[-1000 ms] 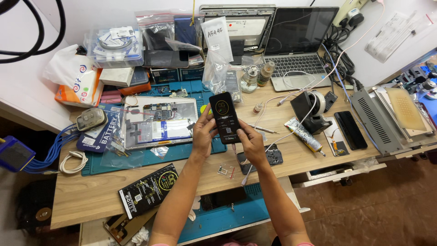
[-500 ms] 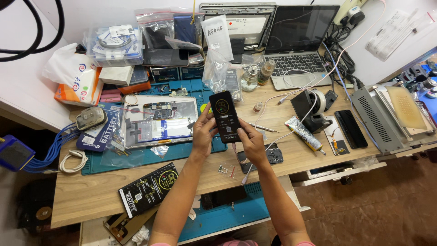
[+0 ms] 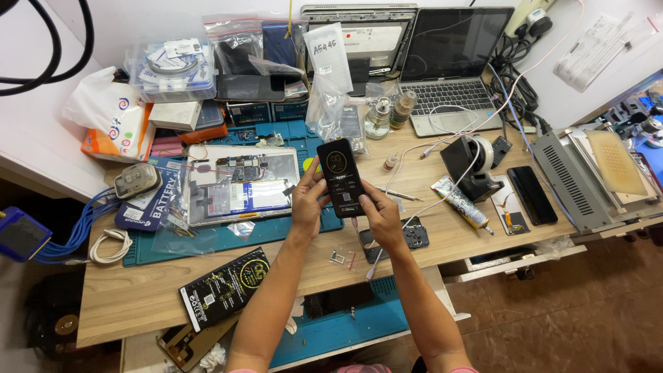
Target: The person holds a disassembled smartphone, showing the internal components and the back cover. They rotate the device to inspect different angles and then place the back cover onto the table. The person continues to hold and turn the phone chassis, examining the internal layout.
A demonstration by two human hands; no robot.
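Cluttered wooden workbench (image 3: 138, 297) fills the frame. At its centre, the left hand (image 3: 308, 200) grips the left edge of a lit black smartphone (image 3: 340, 177), fingers curled; the right hand (image 3: 382, 220) pinches its lower right corner above the teal mat (image 3: 276, 231).

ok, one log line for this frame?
left hand: holds phone | right hand: holds phone's lower end | phone: screen lit, above wooden bench
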